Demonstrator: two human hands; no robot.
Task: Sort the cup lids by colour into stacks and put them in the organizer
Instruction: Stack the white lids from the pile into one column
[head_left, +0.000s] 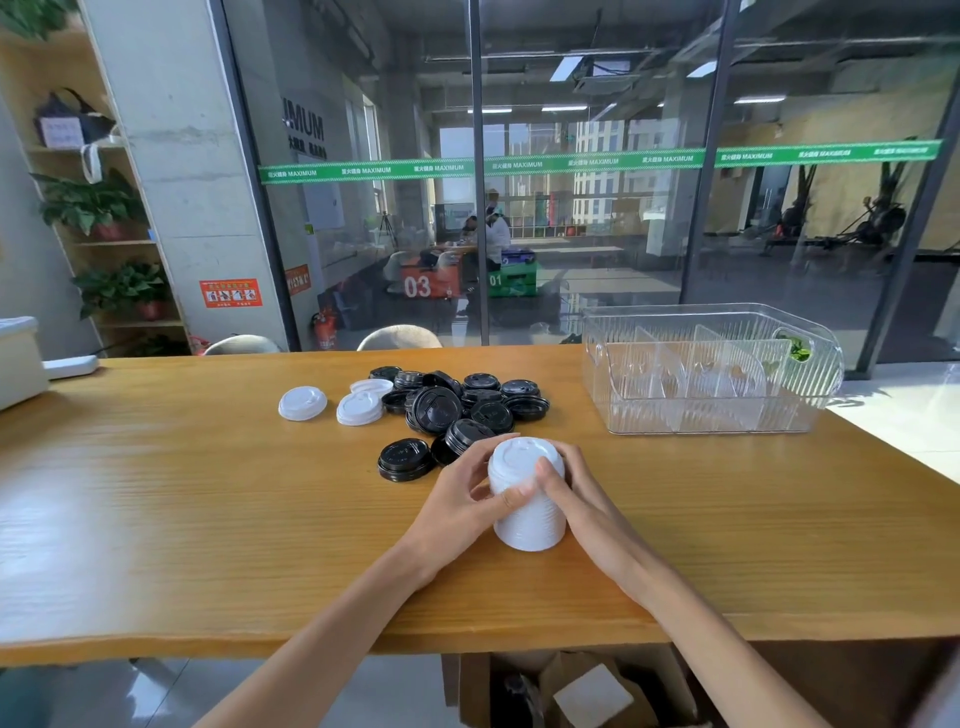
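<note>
From the head view, your left hand (462, 493) and right hand (576, 491) each curl a grip round the tall stack of white plastic cup lids (527, 499) standing on the wooden surface (208, 493), likely squaring it for the clear plastic organizer (711, 410).

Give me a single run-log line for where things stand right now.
both hands: left hand, right hand hold white lid stack on table | loose: white lids, black lids | organizer: no lids
</note>
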